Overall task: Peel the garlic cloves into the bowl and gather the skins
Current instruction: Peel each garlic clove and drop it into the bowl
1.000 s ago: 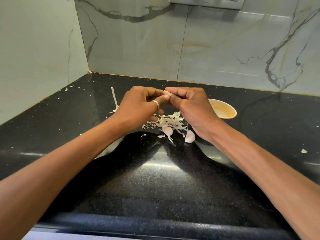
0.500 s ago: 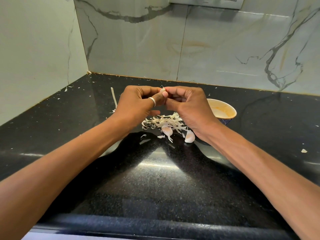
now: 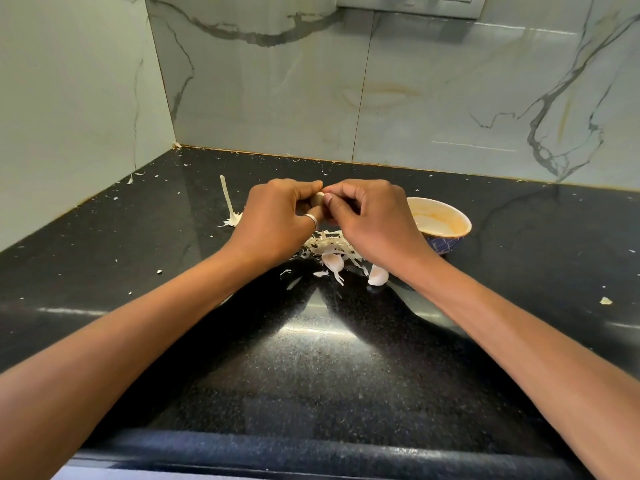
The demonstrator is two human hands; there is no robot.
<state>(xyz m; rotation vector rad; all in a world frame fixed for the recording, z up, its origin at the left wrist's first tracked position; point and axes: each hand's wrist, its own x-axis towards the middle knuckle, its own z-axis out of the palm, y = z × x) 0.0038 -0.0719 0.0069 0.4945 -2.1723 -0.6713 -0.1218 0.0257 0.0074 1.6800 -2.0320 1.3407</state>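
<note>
Left hand point(image 3: 273, 221), right hand point(image 3: 375, 225) pinch clove point(image 3: 317, 199); two cloves point(image 3: 332, 261) point(image 3: 377, 277) loose; one bowl point(image 3: 462, 218).

Single wide-angle view from a head-worn camera, facing forward and down over a black countertop point(image 3: 329, 375) toward the corner of two marble-patterned walls point(image 3: 433, 98). Both forearms point(image 3: 138, 341) run in from the lower corners to the left hand point(image 3: 277, 220) and right hand point(image 3: 374, 223), which pinch a garlic clove point(image 3: 317, 199) just above frame centre at close range. The counter's near edge lies along the bottom margin.
</note>
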